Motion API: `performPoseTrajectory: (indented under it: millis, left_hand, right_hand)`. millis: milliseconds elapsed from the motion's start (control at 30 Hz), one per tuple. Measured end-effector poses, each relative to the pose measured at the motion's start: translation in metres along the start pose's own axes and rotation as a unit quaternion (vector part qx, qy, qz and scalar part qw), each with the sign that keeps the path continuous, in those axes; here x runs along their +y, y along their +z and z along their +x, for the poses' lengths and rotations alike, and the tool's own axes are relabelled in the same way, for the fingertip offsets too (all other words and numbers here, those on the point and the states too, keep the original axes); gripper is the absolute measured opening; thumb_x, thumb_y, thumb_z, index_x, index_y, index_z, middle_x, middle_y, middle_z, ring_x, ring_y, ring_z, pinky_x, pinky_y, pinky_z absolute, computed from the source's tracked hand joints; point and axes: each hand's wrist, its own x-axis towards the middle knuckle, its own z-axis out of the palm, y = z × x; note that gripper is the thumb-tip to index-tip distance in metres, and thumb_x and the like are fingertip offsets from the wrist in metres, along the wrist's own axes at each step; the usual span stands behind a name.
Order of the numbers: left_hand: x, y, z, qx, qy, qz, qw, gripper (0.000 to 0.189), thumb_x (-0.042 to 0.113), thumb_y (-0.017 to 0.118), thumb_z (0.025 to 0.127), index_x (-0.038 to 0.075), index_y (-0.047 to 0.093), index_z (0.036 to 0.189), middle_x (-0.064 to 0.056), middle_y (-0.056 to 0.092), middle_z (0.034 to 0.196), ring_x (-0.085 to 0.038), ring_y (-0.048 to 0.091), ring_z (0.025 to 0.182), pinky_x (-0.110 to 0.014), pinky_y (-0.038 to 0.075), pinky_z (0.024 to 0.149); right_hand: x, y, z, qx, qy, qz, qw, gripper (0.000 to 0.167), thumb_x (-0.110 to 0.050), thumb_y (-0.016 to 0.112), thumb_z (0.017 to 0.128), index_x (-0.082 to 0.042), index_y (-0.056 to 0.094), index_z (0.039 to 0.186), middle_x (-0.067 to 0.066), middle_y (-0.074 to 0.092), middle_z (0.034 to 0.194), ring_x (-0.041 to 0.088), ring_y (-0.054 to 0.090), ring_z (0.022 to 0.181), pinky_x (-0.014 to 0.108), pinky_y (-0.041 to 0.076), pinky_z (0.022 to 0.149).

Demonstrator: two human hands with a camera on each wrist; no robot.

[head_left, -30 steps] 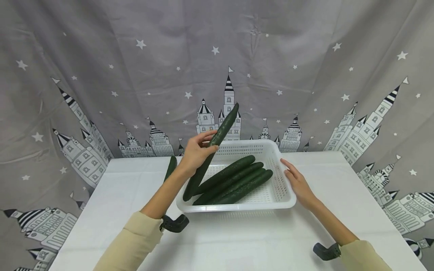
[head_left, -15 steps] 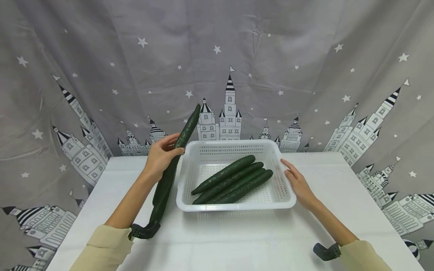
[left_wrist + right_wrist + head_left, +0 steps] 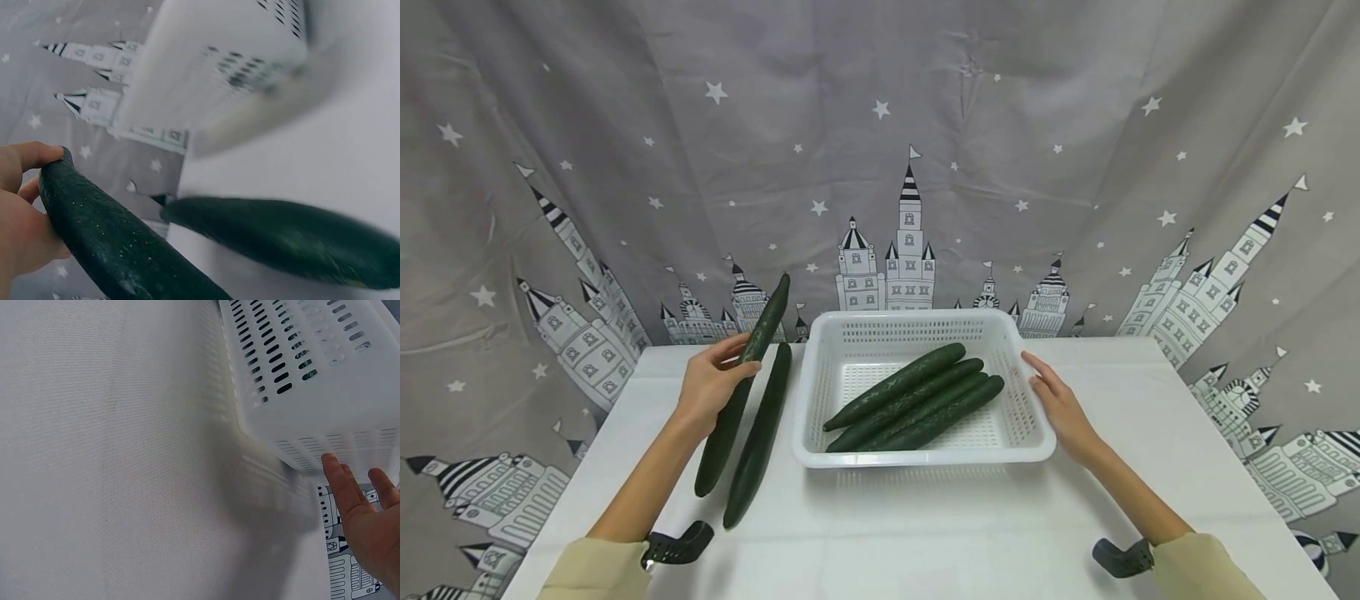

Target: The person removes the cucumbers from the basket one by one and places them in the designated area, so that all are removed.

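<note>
My left hand [image 3: 711, 387] grips a long dark green cucumber [image 3: 730, 429] around its middle, left of the basket. The cucumber slants, its far end raised higher than its near end. Just to its right a second cucumber [image 3: 758, 442] lies on the table, also visible in the left wrist view [image 3: 287, 237]. Several more cucumbers [image 3: 895, 387] lie side by side inside the white plastic basket [image 3: 925, 457]. At the basket's right wall, my right hand [image 3: 1063, 412] rests with extended fingers; the right wrist view shows those fingertips [image 3: 329, 461] against the perforated side.
A white cloth covers the table [image 3: 940, 533]. Behind its back edge hangs a grey curtain [image 3: 737, 183] printed with castles and stars. Dark camera mounts [image 3: 679, 546] sit on both wrists.
My left hand has carried the cucumber from over the basket leftward, past the cucumber on the table, and lowered it. The right hand and basket stay in place.
</note>
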Motion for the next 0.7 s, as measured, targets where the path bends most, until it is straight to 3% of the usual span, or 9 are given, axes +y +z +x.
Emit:
performPoseTrajectory:
  millis: [133,333,433,567,700]
  left_hand:
    - [-0.014,-0.005,-0.002,0.007,-0.041,-0.002,0.9991,0.062,0.017,0.065,0.097,0.01,0.041,0.153,-0.019,0.045,0.145,-0.024,0.056,0.111,-0.026,0.051,0.08]
    - [-0.034,-0.008,-0.004,0.012,-0.068,0.0,0.9976,0.063,0.017,0.066,0.096,0.01,0.04,0.154,-0.02,0.044,0.146,-0.01,0.059,0.093,-0.024,0.052,0.072]
    - [-0.044,-0.007,-0.003,0.016,-0.088,-0.004,0.996,0.064,0.016,0.065,0.096,0.01,0.039,0.154,-0.022,0.042,0.148,-0.019,0.061,0.099,-0.028,0.054,0.076]
    - [-0.056,-0.006,-0.001,0.019,-0.116,-0.011,0.993,0.066,0.016,0.064,0.096,0.009,0.036,0.156,-0.025,0.035,0.153,-0.037,0.054,0.12,-0.042,0.052,0.091]
    - [-0.065,-0.003,0.001,0.011,-0.125,-0.001,0.9921,0.066,0.017,0.063,0.097,0.006,0.035,0.155,-0.027,0.036,0.151,-0.04,0.05,0.124,-0.046,0.05,0.094]
  right_hand:
    - [0.001,0.0,0.001,-0.001,0.001,-0.002,1.0,0.053,-0.027,0.031,0.111,-0.011,0.021,0.16,0.021,0.022,0.161,0.05,0.043,0.131,0.046,0.053,0.089]
    - [0.001,0.0,0.002,-0.003,0.003,0.002,1.0,0.052,-0.026,0.031,0.111,-0.013,0.022,0.16,0.02,0.023,0.161,0.05,0.045,0.13,0.044,0.054,0.088]
    - [0.001,-0.001,0.002,-0.006,0.0,0.005,1.0,0.052,-0.026,0.031,0.111,-0.013,0.022,0.16,0.02,0.022,0.161,0.049,0.045,0.13,0.042,0.055,0.087]
    - [0.002,-0.001,0.001,-0.008,-0.004,0.012,0.9999,0.052,-0.025,0.032,0.111,-0.014,0.022,0.16,0.024,0.028,0.157,0.049,0.048,0.126,0.039,0.055,0.085]
    - [0.001,-0.001,0.0,-0.005,-0.006,0.014,0.9999,0.051,-0.025,0.034,0.111,-0.015,0.024,0.16,0.027,0.035,0.153,0.048,0.052,0.121,0.037,0.056,0.082]
